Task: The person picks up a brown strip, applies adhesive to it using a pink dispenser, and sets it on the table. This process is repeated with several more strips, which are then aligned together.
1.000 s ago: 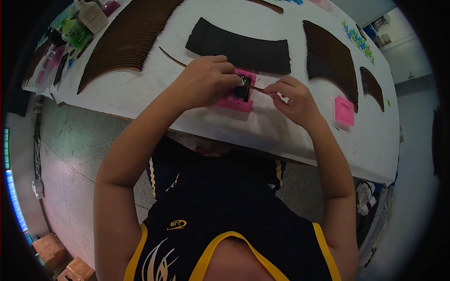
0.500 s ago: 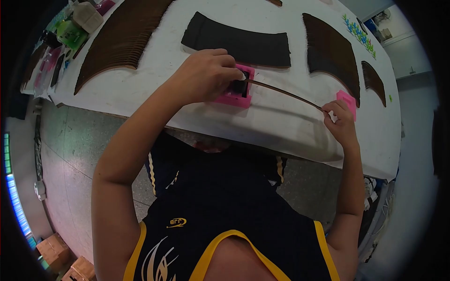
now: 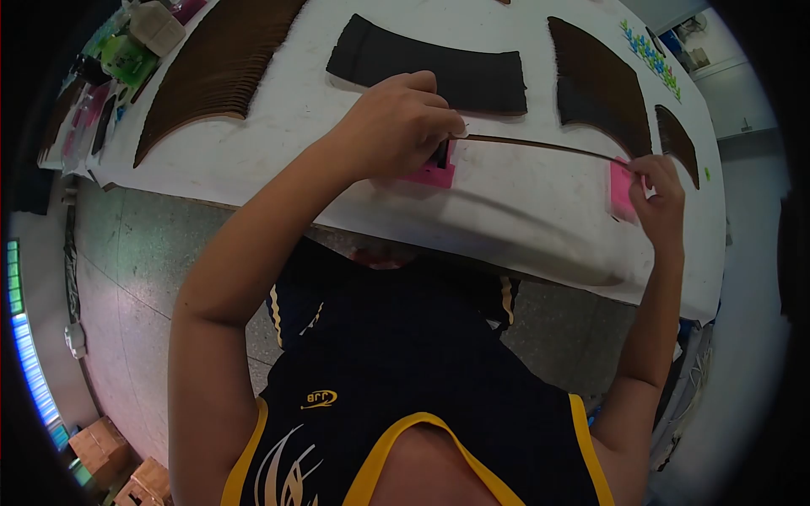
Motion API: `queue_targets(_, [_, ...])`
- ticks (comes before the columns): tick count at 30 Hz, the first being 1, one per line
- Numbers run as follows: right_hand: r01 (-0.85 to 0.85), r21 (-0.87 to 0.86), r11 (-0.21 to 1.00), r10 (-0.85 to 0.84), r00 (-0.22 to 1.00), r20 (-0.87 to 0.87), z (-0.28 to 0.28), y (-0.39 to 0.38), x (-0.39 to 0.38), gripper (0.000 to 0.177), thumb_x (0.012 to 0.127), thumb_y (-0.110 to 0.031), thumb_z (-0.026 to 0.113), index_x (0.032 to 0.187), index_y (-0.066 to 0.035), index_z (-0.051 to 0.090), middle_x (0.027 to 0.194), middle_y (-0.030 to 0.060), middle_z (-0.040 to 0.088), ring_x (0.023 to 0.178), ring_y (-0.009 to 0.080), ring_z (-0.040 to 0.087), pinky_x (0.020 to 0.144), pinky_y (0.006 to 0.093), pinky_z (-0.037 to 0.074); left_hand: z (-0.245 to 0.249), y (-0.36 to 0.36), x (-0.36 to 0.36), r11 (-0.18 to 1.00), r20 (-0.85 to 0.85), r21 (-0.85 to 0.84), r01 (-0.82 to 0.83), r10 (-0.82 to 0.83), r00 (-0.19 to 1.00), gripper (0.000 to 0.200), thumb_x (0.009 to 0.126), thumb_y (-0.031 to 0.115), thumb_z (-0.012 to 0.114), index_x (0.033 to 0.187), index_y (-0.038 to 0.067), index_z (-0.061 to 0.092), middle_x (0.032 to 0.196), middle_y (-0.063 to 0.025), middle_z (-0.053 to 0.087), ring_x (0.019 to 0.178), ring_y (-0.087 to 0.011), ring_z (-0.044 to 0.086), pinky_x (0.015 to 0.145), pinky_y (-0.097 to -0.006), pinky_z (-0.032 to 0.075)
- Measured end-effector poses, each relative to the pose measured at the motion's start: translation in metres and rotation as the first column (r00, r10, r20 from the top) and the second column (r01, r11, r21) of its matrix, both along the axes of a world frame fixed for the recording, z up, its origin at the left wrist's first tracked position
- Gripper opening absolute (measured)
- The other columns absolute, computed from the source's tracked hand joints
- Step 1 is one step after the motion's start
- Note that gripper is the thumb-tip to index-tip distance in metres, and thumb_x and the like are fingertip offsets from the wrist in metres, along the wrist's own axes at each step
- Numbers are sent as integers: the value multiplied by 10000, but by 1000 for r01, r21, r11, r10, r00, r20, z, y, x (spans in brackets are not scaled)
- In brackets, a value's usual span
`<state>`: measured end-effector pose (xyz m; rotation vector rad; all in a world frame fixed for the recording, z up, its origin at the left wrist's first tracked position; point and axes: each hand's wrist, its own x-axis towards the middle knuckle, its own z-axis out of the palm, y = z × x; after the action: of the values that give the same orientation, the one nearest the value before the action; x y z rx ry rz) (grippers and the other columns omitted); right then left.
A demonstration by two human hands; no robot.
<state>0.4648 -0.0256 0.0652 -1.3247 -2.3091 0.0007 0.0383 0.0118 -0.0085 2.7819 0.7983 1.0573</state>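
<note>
A thin dark brown strip (image 3: pixel 540 145) is stretched between my two hands above the white table. My left hand (image 3: pixel 405 122) is closed on its left end, with something small and white at the fingertips. At the strip's right end my right hand (image 3: pixel 660 190) pinches it between thumb and fingers. Under my left hand sits a pink holder (image 3: pixel 439 175) with a dark block in it, partly hidden. A second pink piece (image 3: pixel 623 192) lies on the table beside my right hand.
Behind my hands lies a black curved sheet (image 3: pixel 426 67) on the white table (image 3: pixel 295 160). Rows of brown strips (image 3: pixel 224 63) are fanned out at the left, with another dark fan (image 3: pixel 599 80) and a smaller one (image 3: pixel 677 145) at the right. A green bottle (image 3: pixel 126 59) stands back left.
Both hands have moved to the right with the strip, my right hand farther and slightly up. The strip is now nearly level, and more of the right pink piece shows.
</note>
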Motion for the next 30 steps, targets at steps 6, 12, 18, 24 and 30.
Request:
queue_targets(6, [-64, 178, 982, 63, 998, 9, 74, 35, -10, 241, 913, 68, 658, 1118, -43, 715, 1037, 66, 687, 932, 197, 673, 837, 317, 525, 5, 0, 17, 983, 25, -173, -69, 74, 997, 249, 809, 9, 774, 1036, 77, 700, 820, -26, 704, 862, -215, 621, 694, -361, 560])
queue_targets(12, [-93, 267, 959, 41, 980, 194, 111, 82, -15, 241, 973, -9, 637, 1194, -88, 694, 1030, 12, 653, 976, 113, 601, 920, 273, 480, 15, 3, 25, 936, 104, -352, 15, 23, 994, 272, 869, 13, 740, 1124, 59, 656, 835, -31, 711, 896, -176, 658, 763, -325, 565])
queue_targets(18, [-54, -318, 947, 13, 992, -127, 86, 94, 14, 141, 932, 8, 604, 1065, -38, 611, 934, -6, 533, 877, 86, 501, 812, 229, 410, 48, 6, 1, 303, 519, -821, 484, 44, 853, 153, 913, -1, 681, 1058, 46, 674, 908, -25, 705, 816, -113, 656, 793, -285, 529])
queue_targets(24, [-247, -703, 667, -109, 901, -420, 25, 83, 39, 68, 852, -38, 559, 913, -53, 533, 909, 4, 492, 830, 92, 450, 728, 247, 378, 40, 20, -21, -7, 741, -649, 760, 221, 634, 165, 891, -35, 632, 1031, 41, 676, 925, -32, 676, 788, -108, 629, 740, -269, 508])
queue_targets(30, [-764, -469, 443, -413, 290, -863, -21, 41, 9, 175, 866, -150, 609, 1002, -45, 580, 960, 61, 538, 833, 160, 465, 748, 292, 400, 35, 22, -46, -60, 767, -570, 820, 320, 556, 147, 889, -25, 631, 1017, 31, 677, 881, -43, 662, 776, -128, 622, 701, -252, 470])
